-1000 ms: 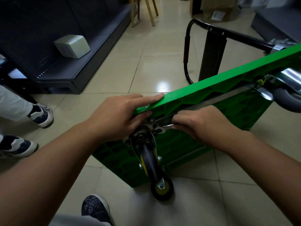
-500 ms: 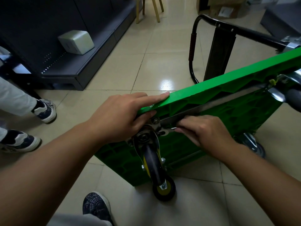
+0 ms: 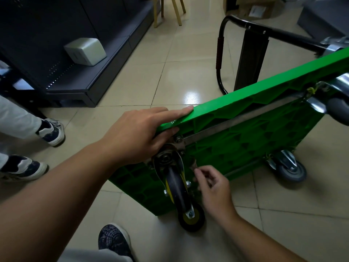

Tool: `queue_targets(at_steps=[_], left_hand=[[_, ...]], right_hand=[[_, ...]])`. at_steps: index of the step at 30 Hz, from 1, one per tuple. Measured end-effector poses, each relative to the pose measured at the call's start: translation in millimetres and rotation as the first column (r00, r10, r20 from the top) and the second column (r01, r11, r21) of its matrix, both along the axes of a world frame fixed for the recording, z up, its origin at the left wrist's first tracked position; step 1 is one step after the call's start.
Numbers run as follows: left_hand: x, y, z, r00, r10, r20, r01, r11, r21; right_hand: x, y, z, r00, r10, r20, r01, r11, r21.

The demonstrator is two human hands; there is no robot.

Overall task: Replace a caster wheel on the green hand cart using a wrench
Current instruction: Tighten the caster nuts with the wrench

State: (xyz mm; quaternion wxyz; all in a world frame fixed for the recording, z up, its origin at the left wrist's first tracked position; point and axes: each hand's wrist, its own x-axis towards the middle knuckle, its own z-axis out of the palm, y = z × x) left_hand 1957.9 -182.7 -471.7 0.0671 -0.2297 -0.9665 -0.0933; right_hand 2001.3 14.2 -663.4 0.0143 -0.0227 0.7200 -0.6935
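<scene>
The green hand cart (image 3: 245, 140) stands tipped on its side on the tiled floor, ribbed underside toward me. At its near corner a swivel caster (image 3: 179, 193) with a black and yellow wheel hangs from a metal plate (image 3: 177, 144). My left hand (image 3: 136, 135) holds the cart's top edge at that corner, fingers straight along the edge and thumb tucked under it. My right hand (image 3: 213, 188) is low, just right of the caster, fingertips pinching a small dark wrench (image 3: 194, 164) at the plate's lower side. The bolt there is hidden.
A grey caster (image 3: 289, 167) touches the floor at the right; another (image 3: 338, 108) sticks out at the far right. The black folded handle (image 3: 245, 25) lies beyond. A dark shelf (image 3: 75, 72) holds a white box (image 3: 86, 52). Another person's shoes (image 3: 51, 131) stand at the left.
My right hand has dropped from the upper bolt of the caster plate to its lower right side, beside the wheel. The left hand keeps its hold on the edge.
</scene>
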Motion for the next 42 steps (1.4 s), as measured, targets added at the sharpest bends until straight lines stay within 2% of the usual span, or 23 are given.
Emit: queue_targets(at_steps=[2, 3, 4, 6, 8, 10, 12, 14, 18, 20, 23, 25, 27, 29, 31, 33, 35, 37, 38, 40, 42], left_hand=[[0.6, -0.1, 0.3, 1.0, 0.002, 0.009, -0.002, 1.0, -0.004], [0.4, 0.0, 0.4, 1.0, 0.0, 0.012, 0.0, 1.0, -0.006], [-0.1, -0.1, 0.7, 1.0, -0.002, 0.016, 0.002, 1.0, -0.007], [-0.7, -0.5, 1.6, 1.0, 0.0, 0.02, 0.0, 1.0, -0.003], [-0.8, 0.4, 2.2, 1.0, 0.004, 0.027, -0.004, 1.0, -0.012], [0.3, 1.5, 2.1, 1.0, 0.01, 0.029, -0.01, 1.0, -0.021], [1.3, 2.1, 1.8, 0.999, 0.012, 0.029, -0.011, 1.0, -0.023], [1.0, 1.7, 1.6, 0.999, 0.014, 0.031, -0.013, 1.0, -0.021], [-0.6, 1.1, 1.0, 1.0, 0.015, 0.028, -0.014, 0.999, -0.033], [-0.8, 1.1, 1.2, 1.0, 0.017, 0.025, -0.016, 0.999, -0.038], [-0.4, 0.7, 1.1, 0.999, 0.02, 0.027, -0.019, 0.999, -0.041], [-1.0, 0.6, 0.5, 1.0, 0.017, 0.021, -0.016, 0.999, -0.041], [-1.7, 0.6, -0.1, 1.0, 0.015, 0.016, -0.015, 0.999, -0.037], [-2.1, 0.1, -0.6, 1.0, 0.018, 0.011, -0.017, 1.0, -0.02], [-2.8, -0.3, -0.7, 1.0, 0.014, 0.013, -0.014, 1.0, -0.002], [-3.0, -0.3, -0.5, 1.0, 0.008, 0.015, -0.008, 1.0, 0.006], [-1.8, -0.2, 0.9, 1.0, 0.006, 0.018, -0.006, 1.0, 0.007], [-0.7, 0.9, 2.6, 1.0, 0.013, 0.023, -0.013, 1.0, -0.004], [-0.5, 0.9, 2.8, 0.999, 0.016, 0.028, -0.016, 1.0, -0.01], [-0.4, 0.1, 2.4, 0.999, 0.015, 0.036, -0.015, 1.0, -0.009], [-1.9, -1.1, 2.5, 0.999, 0.009, 0.032, -0.009, 1.0, -0.006]], right_hand=[[-11.5, 32.5, 8.1, 0.987, 0.085, -0.136, -0.044, 0.959, 0.279], [-19.4, 48.1, 16.2, 0.962, 0.145, -0.23, -0.032, 0.9, 0.434], [-28.5, 59.8, 29.0, 0.92, 0.209, -0.33, 0.02, 0.817, 0.576], [-48.2, 69.2, 59.6, 0.777, 0.404, -0.482, 0.119, 0.657, 0.744], [-62.2, 64.7, 91.1, 0.619, 0.585, -0.523, 0.197, 0.53, 0.825], [-66.5, 52.5, 110.8, 0.525, 0.661, -0.535, 0.299, 0.446, 0.844], [-65.3, 41.1, 120.2, 0.507, 0.671, -0.541, 0.359, 0.406, 0.84], [-65.7, 35.1, 121.0, 0.526, 0.656, -0.542, 0.385, 0.384, 0.839], [-68.1, 37.5, 110.3, 0.549, 0.632, -0.546, 0.394, 0.38, 0.837], [-67.7, 39.2, 98.1, 0.579, 0.589, -0.563, 0.384, 0.413, 0.826], [-65.1, 38.4, 72.6, 0.693, 0.468, -0.548, 0.264, 0.543, 0.797], [-58.5, 34.1, 52.3, 0.814, 0.351, -0.462, 0.128, 0.667, 0.734], [-45.4, 20.9, 33.8, 0.947, 0.21, -0.242, -0.052, 0.846, 0.53], [-27.1, -3.4, 21.6, 0.992, 0.125, 0.011, -0.124, 0.968, 0.218], [-9.4, -28.8, 14.9, 0.979, 0.105, 0.174, -0.099, 0.994, -0.04], [0.9, -41.4, 11.8, 0.963, 0.112, 0.244, -0.06, 0.976, -0.209], [2.8, -30.0, 10.5, 0.972, 0.113, 0.204, -0.079, 0.983, -0.165], [-3.2, 2.9, 8.0, 0.983, 0.149, 0.111, -0.154, 0.987, 0.042], [-7.6, 23.0, 8.5, 0.979, 0.191, 0.073, -0.202, 0.96, 0.193], [-19.7, 60.8, 17.5, 0.963, 0.269, 0.011, -0.239, 0.835, 0.495], [-32.9, 83.7, 37.7, 0.934, 0.346, -0.086, -0.191, 0.689, 0.699]])
